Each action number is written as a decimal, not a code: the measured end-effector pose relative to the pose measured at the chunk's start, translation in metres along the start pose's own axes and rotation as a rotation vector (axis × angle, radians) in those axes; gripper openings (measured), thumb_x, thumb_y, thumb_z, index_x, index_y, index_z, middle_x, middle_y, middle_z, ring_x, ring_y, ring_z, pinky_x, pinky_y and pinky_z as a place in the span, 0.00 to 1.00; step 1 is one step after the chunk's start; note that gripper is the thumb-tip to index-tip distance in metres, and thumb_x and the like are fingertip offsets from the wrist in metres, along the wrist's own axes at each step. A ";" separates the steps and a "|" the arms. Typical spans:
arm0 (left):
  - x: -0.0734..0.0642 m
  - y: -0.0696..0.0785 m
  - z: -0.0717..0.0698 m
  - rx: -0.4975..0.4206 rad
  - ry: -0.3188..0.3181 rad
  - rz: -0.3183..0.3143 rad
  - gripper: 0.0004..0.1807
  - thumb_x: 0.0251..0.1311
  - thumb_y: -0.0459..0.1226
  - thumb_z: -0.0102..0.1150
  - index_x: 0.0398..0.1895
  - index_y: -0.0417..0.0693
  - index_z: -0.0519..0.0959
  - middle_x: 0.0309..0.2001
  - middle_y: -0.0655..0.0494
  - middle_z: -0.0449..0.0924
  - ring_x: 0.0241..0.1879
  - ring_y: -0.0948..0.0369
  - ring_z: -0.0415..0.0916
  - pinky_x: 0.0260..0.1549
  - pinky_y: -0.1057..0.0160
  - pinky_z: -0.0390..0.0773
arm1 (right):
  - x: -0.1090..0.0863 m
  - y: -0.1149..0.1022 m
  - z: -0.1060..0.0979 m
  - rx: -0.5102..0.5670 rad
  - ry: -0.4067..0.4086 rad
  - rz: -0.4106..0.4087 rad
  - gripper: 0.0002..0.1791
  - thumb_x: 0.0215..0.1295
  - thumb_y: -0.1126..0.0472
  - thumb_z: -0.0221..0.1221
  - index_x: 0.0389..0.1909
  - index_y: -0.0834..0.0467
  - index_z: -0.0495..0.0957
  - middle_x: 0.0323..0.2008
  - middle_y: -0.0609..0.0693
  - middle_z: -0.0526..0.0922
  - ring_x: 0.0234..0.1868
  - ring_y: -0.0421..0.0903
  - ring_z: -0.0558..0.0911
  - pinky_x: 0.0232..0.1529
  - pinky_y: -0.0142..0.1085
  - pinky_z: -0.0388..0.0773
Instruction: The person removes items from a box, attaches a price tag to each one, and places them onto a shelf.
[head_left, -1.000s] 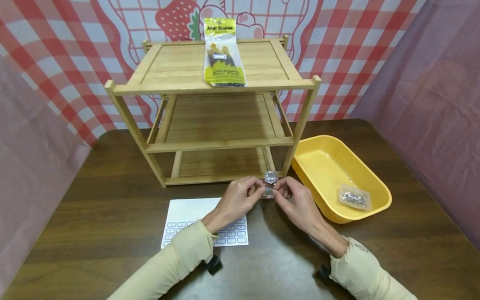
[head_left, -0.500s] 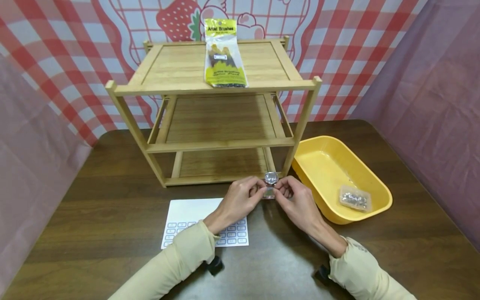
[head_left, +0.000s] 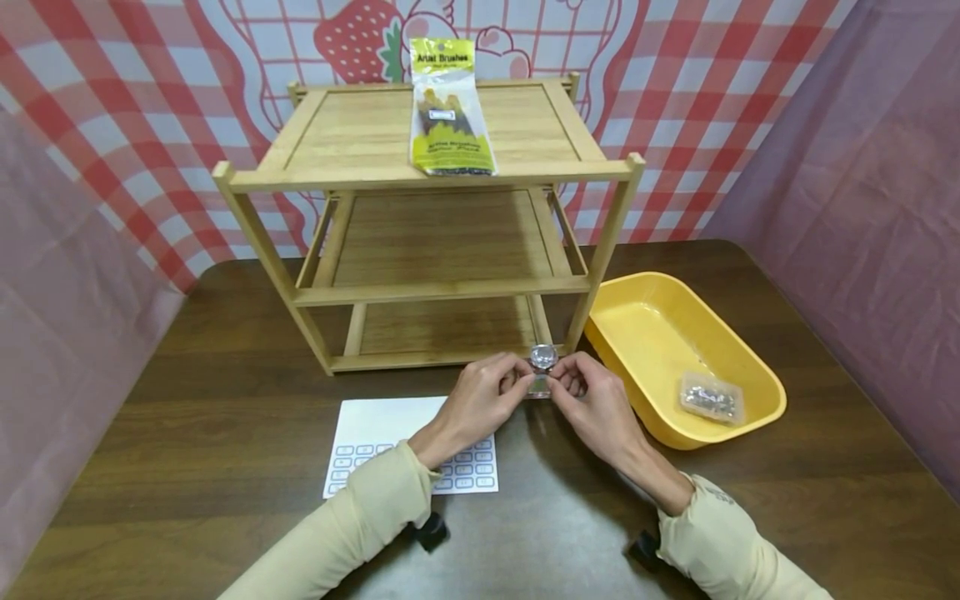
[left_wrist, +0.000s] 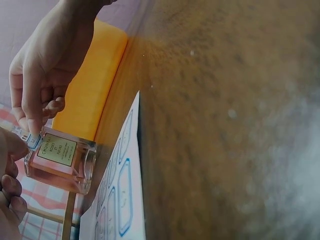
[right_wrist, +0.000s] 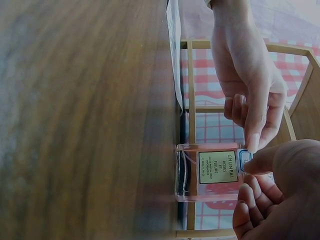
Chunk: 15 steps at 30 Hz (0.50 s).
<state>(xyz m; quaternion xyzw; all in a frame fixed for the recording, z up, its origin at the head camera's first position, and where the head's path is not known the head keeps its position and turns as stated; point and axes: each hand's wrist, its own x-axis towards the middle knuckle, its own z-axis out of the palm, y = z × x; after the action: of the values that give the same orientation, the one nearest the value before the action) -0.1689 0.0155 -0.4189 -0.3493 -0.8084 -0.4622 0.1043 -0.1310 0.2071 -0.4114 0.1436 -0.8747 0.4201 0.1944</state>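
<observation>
A clear glass perfume bottle [right_wrist: 217, 167] with pink liquid and a cream label stands upright on the table, its faceted clear cap [head_left: 543, 357] uppermost. At its neck is a small blue-bordered sticker [right_wrist: 244, 160]. My left hand [head_left: 483, 392] holds the neck from the left, thumb tip on one end of the sticker. From the other side my right hand [head_left: 596, 400] pinches the neck too, its thumb on the opposite end. Beneath my left forearm lies a white sheet of blue-bordered stickers [head_left: 393, 417], partly covered by the arm.
Behind the hands stands a three-tier wooden shelf [head_left: 438, 292], with a yellow pack of artist brushes [head_left: 452, 154] on top. On the right, a yellow basin [head_left: 637, 329] holds a small clear plastic box [head_left: 711, 398] of metallic bits. A checked cloth [head_left: 697, 100] hangs behind.
</observation>
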 end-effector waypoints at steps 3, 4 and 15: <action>0.000 0.000 0.001 0.004 0.003 0.014 0.02 0.69 0.31 0.64 0.38 0.40 0.83 0.24 0.60 0.72 0.22 0.68 0.65 0.19 0.70 0.68 | 0.000 0.000 0.000 -0.004 0.007 0.002 0.08 0.59 0.76 0.67 0.35 0.65 0.79 0.27 0.50 0.80 0.28 0.43 0.77 0.29 0.27 0.75; 0.000 0.000 0.002 0.006 0.005 0.017 0.02 0.69 0.31 0.64 0.37 0.40 0.83 0.24 0.60 0.72 0.22 0.68 0.65 0.19 0.71 0.68 | 0.000 0.000 0.001 -0.005 0.009 0.001 0.08 0.59 0.76 0.67 0.35 0.64 0.79 0.27 0.50 0.80 0.28 0.43 0.77 0.29 0.27 0.75; 0.000 0.000 0.005 0.012 0.011 0.005 0.02 0.69 0.31 0.64 0.36 0.41 0.83 0.26 0.59 0.75 0.23 0.68 0.67 0.20 0.71 0.70 | 0.001 0.003 0.001 -0.002 0.016 0.000 0.08 0.60 0.76 0.67 0.35 0.64 0.79 0.27 0.49 0.80 0.28 0.43 0.77 0.28 0.27 0.74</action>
<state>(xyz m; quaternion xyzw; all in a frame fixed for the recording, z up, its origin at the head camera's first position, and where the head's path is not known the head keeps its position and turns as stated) -0.1682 0.0196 -0.4213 -0.3483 -0.8098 -0.4587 0.1121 -0.1328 0.2078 -0.4135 0.1401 -0.8736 0.4201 0.2016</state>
